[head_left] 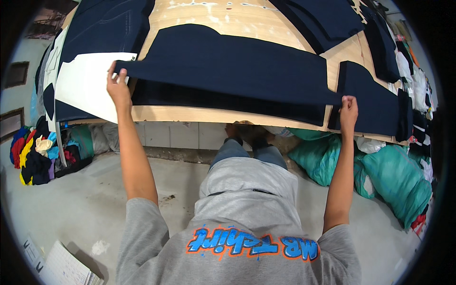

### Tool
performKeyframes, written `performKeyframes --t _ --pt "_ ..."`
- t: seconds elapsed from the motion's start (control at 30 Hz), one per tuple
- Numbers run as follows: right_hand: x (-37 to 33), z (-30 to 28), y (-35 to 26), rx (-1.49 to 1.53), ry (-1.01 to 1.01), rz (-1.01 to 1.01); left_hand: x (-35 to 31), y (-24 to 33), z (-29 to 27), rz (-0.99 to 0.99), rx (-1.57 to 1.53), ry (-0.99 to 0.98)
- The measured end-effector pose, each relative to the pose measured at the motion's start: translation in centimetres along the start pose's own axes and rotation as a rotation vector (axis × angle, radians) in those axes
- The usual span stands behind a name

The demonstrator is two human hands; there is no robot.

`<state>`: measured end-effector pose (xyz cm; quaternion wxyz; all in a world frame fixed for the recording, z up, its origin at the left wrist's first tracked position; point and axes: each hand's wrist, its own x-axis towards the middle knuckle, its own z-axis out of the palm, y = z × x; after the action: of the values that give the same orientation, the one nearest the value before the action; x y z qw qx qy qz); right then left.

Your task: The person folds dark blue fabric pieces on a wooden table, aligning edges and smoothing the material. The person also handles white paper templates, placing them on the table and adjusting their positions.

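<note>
Left hand (119,91): thumb and fingers nearly closed, pinching the narrow left end of a navy cloth (237,61). Right hand (349,111): fingers curled together, gripping the same cloth's right corner. The cloth is drawn between both hands along the near side of the table (164,113), above more navy cloth. A white sheet (88,80) lies beside the left hand.

Writing: the grey shirt (249,194) bears blue lettering (254,244) edged in orange, inverted in view. Ruled paper (66,266), lower left; any entries too small to read.

Containers: bulging green sacks (396,175) on the floor (228,187), right; contents cannot be determined.
</note>
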<state>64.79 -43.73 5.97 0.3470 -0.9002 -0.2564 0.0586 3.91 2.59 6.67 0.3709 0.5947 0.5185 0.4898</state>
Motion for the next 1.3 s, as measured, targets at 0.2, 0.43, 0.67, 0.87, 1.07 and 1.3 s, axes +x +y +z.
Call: performKeyframes --t 0.2,0.43,0.67,0.87,1.07,1.3 --pt "-2.5 -0.2 2.4 0.170 -0.024 0.133 -4.3 -5.6 -1.6 -0.030 0.147 -0.018" --pt "-7.0 4.8 7.4 -0.087 -0.107 0.257 -8.1 -9.9 -1.6 -0.309 0.203 -0.044" --pt "-7.0 4.5 7.7 0.004 -0.130 0.267 -6.6 -8.9 -1.6 -0.353 0.275 -0.036" --pt "-6.0 3.0 5.7 0.221 -0.171 0.348 -6.5 -8.9 -2.1 -0.267 0.063 0.057" --pt "-6.3 3.4 6.9 0.170 -0.230 0.357 -6.3 -10.0 -2.1 -0.395 0.241 0.031" --pt "-7.5 5.3 9.9 -0.046 -0.123 0.196 -6.8 -11.1 -1.9 -0.338 0.314 0.022"
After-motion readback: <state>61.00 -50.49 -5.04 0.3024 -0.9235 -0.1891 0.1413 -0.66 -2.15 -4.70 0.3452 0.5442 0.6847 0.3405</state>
